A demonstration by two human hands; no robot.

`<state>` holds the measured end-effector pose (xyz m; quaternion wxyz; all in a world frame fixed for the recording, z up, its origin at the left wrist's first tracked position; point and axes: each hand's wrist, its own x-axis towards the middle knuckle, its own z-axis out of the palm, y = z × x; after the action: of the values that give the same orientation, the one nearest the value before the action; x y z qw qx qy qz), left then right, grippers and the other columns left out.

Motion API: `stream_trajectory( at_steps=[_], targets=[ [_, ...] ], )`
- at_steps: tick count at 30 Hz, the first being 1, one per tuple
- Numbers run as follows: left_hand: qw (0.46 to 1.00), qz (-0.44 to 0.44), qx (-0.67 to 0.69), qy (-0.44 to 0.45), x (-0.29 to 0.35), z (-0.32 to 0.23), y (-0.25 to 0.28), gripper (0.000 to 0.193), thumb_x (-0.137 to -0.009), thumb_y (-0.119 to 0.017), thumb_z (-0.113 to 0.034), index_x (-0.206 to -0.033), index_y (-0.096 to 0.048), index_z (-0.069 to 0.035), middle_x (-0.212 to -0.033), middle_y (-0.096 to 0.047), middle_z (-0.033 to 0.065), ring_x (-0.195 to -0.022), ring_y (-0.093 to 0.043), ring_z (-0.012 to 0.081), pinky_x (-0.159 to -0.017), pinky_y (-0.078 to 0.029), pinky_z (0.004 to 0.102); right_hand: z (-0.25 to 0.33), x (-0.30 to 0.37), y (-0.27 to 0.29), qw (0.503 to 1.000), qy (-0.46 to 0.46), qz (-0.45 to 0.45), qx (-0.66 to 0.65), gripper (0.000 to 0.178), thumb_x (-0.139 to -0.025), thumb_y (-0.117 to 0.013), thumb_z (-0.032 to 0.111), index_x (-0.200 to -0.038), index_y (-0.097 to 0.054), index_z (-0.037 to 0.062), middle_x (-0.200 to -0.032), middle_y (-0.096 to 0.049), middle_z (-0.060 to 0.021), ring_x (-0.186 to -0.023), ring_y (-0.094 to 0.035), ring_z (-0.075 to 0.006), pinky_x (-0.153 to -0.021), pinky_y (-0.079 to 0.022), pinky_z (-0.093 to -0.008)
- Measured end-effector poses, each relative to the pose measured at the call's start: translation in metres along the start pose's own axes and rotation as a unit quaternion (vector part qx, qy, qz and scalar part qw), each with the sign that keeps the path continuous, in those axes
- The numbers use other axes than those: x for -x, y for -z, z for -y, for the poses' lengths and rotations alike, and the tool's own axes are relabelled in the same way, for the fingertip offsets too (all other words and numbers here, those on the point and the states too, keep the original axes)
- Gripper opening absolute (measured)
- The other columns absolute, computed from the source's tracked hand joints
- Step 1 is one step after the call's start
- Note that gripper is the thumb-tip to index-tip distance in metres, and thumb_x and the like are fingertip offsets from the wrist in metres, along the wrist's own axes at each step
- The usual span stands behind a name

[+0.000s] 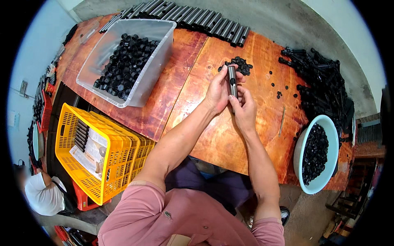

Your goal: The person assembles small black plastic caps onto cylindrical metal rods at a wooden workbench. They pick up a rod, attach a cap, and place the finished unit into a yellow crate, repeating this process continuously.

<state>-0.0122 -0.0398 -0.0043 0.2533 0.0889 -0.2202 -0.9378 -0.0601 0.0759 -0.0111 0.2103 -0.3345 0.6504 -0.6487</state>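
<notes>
Between my two hands, over the wooden table (197, 135), is a dark metal tube (232, 78) with a round black spot on its side. My left hand (216, 91) wraps its upper part, the thumb lying along it. Around the lower end close the fingers of my right hand (245, 110), thumb pressed on the tube. Just beyond the hands lies a loose pile of small black discs (243, 66). What my right palm covers is hidden.
A clear plastic bin (147, 76) of black caps stands left, a yellow crate (106, 164) below it. Similar tubes (201, 18) line the wall. At right are a heap of black parts (320, 82) and a pale blue basin (301, 164) of small black pieces. Someone in white (43, 194) sits far left.
</notes>
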Motion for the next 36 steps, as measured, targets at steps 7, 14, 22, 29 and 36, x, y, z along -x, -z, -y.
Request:
stream_trajectory(
  at_steps=[7,14,22,29,36],
  targets=[
    [0.998,0.029,-0.028,-0.046,-0.001,-0.006,0.004,0.045,-0.105,-0.045,-0.042,-0.133,-0.053,-0.007,-0.114,-0.066,0.0109,-0.105,-0.061,0.0233,-0.092,-0.051,0.0390,0.001,-0.002,-0.001,1.000,-0.015,0.001,-0.027,0.030,-0.094,-0.064,0.006,-0.121,-0.059,-0.0051,-0.096,-0.065,-0.0053,-0.078,-0.059,-0.0073,-0.067,-0.050,-0.0220],
    [0.914,-0.071,-0.310,-0.252,0.042,-0.056,-0.044,0.027,-0.102,-0.055,-0.017,-0.125,-0.057,-0.002,-0.102,-0.068,0.0071,-0.091,-0.065,0.0139,-0.075,-0.054,0.0268,0.007,0.002,0.007,0.997,-0.025,-0.046,-0.062,0.024,-0.098,-0.060,0.009,-0.119,-0.057,-0.0021,-0.080,-0.056,0.0028,-0.066,-0.049,-0.0046,-0.057,-0.040,-0.0224],
    [0.632,-0.144,-0.714,-0.265,0.072,-0.256,-0.041,0.021,-0.098,-0.058,-0.014,-0.112,-0.066,0.001,-0.094,-0.070,0.0049,-0.088,-0.065,0.0130,-0.077,-0.053,0.0292,0.000,0.001,0.002,0.997,-0.022,-0.035,-0.066,0.025,-0.097,-0.061,0.010,-0.118,-0.058,-0.0028,-0.077,-0.057,-0.0005,-0.065,-0.052,-0.0068,-0.057,-0.043,-0.0240],
    [0.275,0.010,-0.961,-0.011,0.047,-0.330,0.104,0.032,-0.079,-0.067,-0.014,-0.108,-0.072,-0.003,-0.107,-0.070,0.0201,-0.101,-0.066,0.0382,-0.090,-0.052,0.0451,-0.001,-0.002,0.001,0.998,-0.021,-0.032,-0.047,0.027,-0.095,-0.064,0.008,-0.118,-0.059,-0.0036,-0.081,-0.061,-0.0023,-0.065,-0.055,-0.0081,-0.058,-0.045,-0.0254],
    [0.279,-0.052,-0.959,-0.020,0.042,-0.309,0.072,0.015,-0.077,-0.065,-0.013,-0.082,-0.072,-0.001,-0.087,-0.070,0.0230,-0.087,-0.068,0.0417,-0.075,-0.055,0.0471,0.002,0.000,0.008,0.999,-0.037,-0.021,-0.018,0.029,-0.093,-0.066,0.012,-0.118,-0.060,-0.0023,-0.086,-0.066,-0.0065,-0.071,-0.060,-0.0120,-0.064,-0.048,-0.0300]
  ],
)
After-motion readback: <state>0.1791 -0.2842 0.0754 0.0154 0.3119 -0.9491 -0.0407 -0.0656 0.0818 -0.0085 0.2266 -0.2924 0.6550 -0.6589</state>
